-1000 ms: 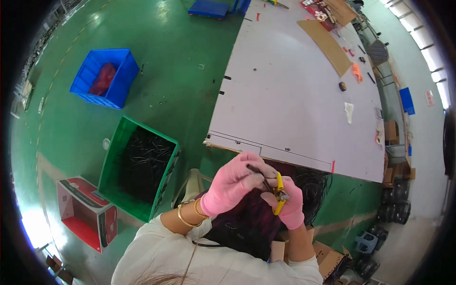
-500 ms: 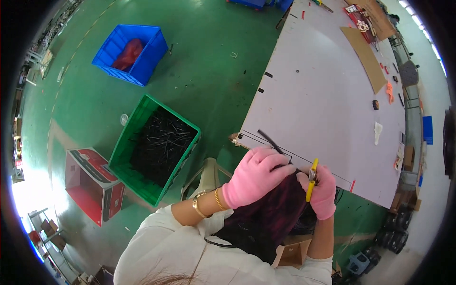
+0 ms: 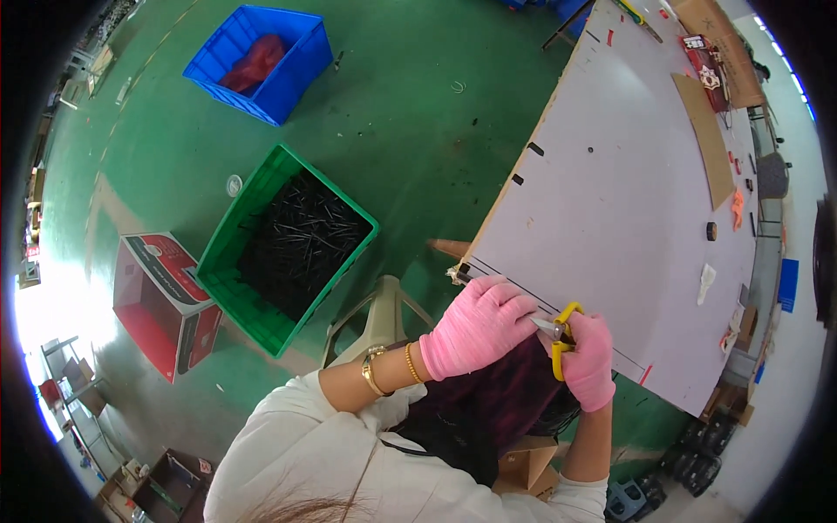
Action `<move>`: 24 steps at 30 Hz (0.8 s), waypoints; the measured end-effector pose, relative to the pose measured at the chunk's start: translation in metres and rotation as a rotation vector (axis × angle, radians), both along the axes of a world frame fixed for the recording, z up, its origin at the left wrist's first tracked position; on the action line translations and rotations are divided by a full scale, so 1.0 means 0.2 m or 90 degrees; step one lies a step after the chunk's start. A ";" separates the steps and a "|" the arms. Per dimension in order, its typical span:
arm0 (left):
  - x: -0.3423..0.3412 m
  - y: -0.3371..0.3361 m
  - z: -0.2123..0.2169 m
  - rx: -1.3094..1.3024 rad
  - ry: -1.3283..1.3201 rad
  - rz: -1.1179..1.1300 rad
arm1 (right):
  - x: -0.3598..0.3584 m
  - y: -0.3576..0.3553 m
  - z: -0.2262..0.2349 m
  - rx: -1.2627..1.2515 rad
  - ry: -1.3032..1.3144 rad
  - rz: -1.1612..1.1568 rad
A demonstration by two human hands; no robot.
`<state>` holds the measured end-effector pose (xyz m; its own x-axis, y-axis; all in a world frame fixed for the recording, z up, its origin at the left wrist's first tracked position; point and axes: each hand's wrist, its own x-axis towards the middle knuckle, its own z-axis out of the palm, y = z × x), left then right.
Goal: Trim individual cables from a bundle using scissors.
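My left hand (image 3: 481,327), in a pink glove with gold bracelets at the wrist, is closed at the table's near edge. A thin black strip (image 3: 466,277) shows only a short end beyond its knuckles; the rest is hidden by the fingers. My right hand (image 3: 588,362), also gloved in pink, grips a pair of scissors (image 3: 559,329) by its yellow handles. The handles are spread apart, and the silver blades point left at my left fingertips. Dark purple-black cloth (image 3: 510,392) covers my lap beneath both hands.
The white table (image 3: 628,218) reaches away to the right, with cardboard (image 3: 704,139) and black tape (image 3: 711,231) on it. On the floor to the left stand a green crate (image 3: 261,336) of black strips, a blue crate (image 3: 301,83), a red-grey carton (image 3: 170,305) and a stool (image 3: 384,314).
The scissors have turned in my right hand, their blades now pointing left beside my left fingers. The black strip no longer sticks up far beyond my left hand. The whole view has shifted slightly.
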<state>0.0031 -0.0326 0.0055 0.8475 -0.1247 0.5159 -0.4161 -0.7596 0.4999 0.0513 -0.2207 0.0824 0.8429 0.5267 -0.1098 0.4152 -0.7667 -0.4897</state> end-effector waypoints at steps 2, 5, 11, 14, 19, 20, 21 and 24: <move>0.01 0.00 0.00 -0.004 0.006 -0.001 | 0.01 0.00 0.02 -0.003 0.007 -0.007; 0.02 0.01 0.01 0.008 0.012 -0.006 | 0.01 0.00 0.01 0.004 0.018 -0.015; 0.02 0.01 0.01 -0.011 -0.013 0.003 | 0.01 -0.06 -0.03 -0.020 0.010 -0.008; 0.03 0.00 0.01 -0.025 -0.011 0.001 | 0.00 -0.03 -0.01 0.019 0.038 -0.045; 0.03 0.00 0.00 -0.007 -0.019 -0.003 | 0.00 -0.05 -0.01 0.004 0.044 -0.041; 0.03 0.00 -0.01 -0.008 -0.020 -0.003 | 0.00 -0.05 -0.01 0.001 0.048 -0.041; 0.02 0.00 -0.01 -0.002 -0.010 -0.011 | 0.00 -0.05 -0.01 0.001 0.047 -0.041; 0.02 0.01 0.00 0.002 -0.001 -0.018 | 0.00 -0.05 -0.01 -0.005 0.036 -0.043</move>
<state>0.0074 -0.0306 0.0055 0.8425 -0.1509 0.5171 -0.4388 -0.7491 0.4962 0.0511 -0.2315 0.0794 0.8690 0.4672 -0.1630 0.3336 -0.7964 -0.5045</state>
